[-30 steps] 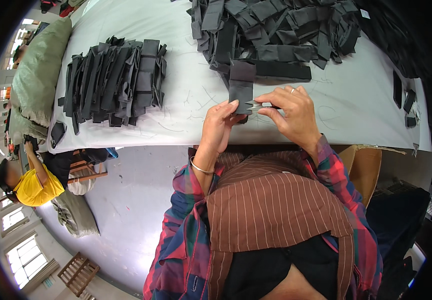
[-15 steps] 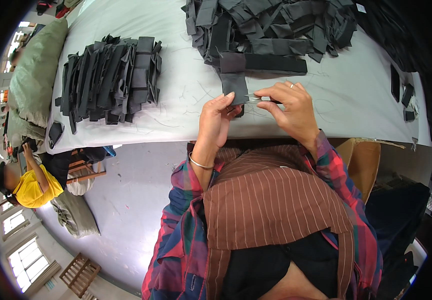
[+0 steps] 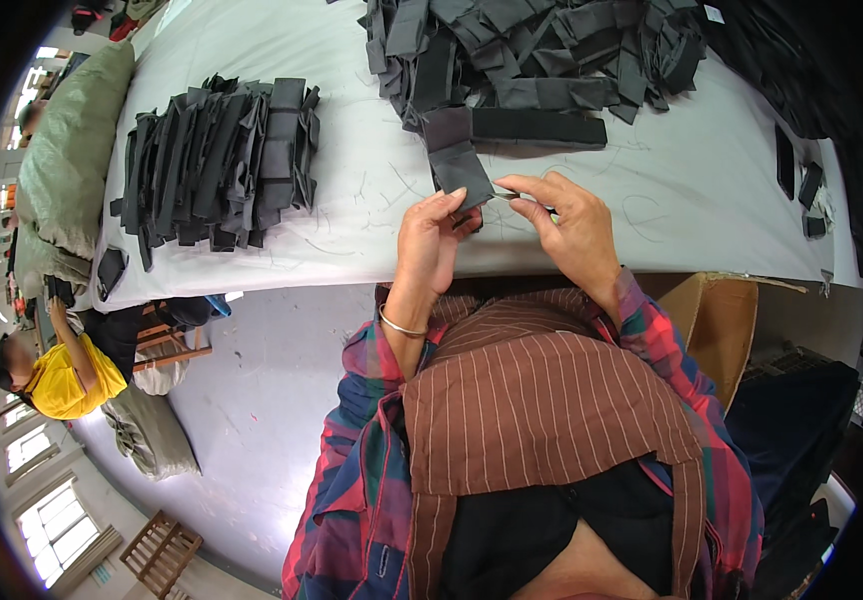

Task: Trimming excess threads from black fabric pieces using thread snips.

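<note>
My left hand pinches the near end of a dark grey fabric strip between thumb and fingers. From there the strip runs away from me to the edge of a heap of similar pieces. In my right hand, thumb and forefinger close on a small shiny metal tool; its tip touches or nearly touches the strip's edge beside my left thumb. Too little of the tool shows to tell its exact kind. Just beyond, a longer black strip lies crosswise in front of the heap.
A heap of dark fabric pieces covers the far side of the white-covered table. At left stands a row of stacked strips. Small black items lie far right; a cardboard box is below. A person in yellow works at left.
My right hand has moved slightly left and nearer to me, bringing the metal tool closer to the strip's edge. The strip now slants more; the whole view has shifted a little.
</note>
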A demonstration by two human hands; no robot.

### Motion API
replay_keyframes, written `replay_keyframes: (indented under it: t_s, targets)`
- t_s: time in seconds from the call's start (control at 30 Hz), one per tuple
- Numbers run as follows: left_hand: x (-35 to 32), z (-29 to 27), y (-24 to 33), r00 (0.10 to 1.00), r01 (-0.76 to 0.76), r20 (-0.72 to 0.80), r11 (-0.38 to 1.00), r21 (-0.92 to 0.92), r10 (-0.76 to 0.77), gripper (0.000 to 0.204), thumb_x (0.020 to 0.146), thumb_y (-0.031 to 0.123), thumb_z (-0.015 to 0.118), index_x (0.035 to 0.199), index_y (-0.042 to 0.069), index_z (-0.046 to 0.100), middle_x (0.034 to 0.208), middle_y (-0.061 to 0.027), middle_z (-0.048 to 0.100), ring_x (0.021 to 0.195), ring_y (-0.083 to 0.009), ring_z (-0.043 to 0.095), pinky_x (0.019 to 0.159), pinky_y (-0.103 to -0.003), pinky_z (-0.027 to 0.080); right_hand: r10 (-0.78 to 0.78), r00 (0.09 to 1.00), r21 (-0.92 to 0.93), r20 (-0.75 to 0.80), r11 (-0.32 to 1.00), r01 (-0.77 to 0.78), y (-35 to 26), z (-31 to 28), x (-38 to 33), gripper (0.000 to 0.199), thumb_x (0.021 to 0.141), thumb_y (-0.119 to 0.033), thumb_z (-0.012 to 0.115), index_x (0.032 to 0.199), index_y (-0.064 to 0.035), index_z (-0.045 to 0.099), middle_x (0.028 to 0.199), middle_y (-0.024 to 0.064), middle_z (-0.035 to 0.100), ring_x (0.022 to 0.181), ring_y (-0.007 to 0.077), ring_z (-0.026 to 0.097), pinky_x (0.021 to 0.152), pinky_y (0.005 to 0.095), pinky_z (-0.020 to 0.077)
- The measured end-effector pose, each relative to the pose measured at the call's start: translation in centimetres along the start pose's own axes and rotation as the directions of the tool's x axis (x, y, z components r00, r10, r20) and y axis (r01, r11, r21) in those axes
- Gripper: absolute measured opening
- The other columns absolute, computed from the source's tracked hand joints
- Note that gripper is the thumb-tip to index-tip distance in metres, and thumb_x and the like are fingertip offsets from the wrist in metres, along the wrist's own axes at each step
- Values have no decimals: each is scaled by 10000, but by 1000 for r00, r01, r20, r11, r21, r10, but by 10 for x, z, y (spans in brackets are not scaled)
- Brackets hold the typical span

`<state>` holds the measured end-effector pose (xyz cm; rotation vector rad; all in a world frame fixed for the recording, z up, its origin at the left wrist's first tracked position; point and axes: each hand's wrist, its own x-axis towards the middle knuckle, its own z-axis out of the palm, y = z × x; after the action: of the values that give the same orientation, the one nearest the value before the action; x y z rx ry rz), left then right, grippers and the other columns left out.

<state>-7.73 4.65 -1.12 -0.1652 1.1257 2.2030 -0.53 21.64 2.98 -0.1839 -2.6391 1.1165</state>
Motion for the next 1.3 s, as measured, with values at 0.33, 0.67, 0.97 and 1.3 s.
replay_keyframes:
  t_s: [0.33, 0.67, 0.97, 1.3]
  targets:
    - [2, 4, -2, 998, 29, -50, 999, -34, -31, 111, 893, 145, 590, 917, 44, 632, 875, -57, 659, 788, -162, 612, 747, -318, 477, -30, 995, 4, -92, 1000, 30, 9, 25, -4, 243, 874, -172, 643, 1095, -251, 710, 654, -14, 479, 576, 175, 482, 559, 326, 393]
    - [3, 1, 1, 998, 47, -44, 998, -34, -48, 125, 891, 164, 594, 917, 46, 627, 872, -69, 658, 805, -160, 603, 756, -327, 476, 22, 995, 453, -96, 891, 24, 21, 0, 9, 230, 900, -136, 626, 1118, -84, 682, 971, 31, 706, 835, 129, 650, 738, 236, 477]
    - [3, 3, 2, 997, 56, -44, 998, -43, -58, 119, 897, 155, 583, 905, 43, 623, 866, -80, 652, 809, -173, 602, 754, -333, 477, -256, 966, -40, -20, 966, 255, 15, -2, 15, 127, 791, -126, 701, 911, -87, 688, 821, 29, 675, 697, 217, 611, 653, 307, 425]
    - [4, -3, 2, 997, 64, -30, 997, -48, -65, 115, 917, 143, 560, 887, 43, 610, 884, -92, 658, 849, -217, 619, 810, -424, 484, -260, 963, -43, -68, 965, 257, 9, -8, 14, 126, 780, -152, 716, 890, -100, 683, 787, 18, 663, 685, 202, 598, 634, 313, 386]
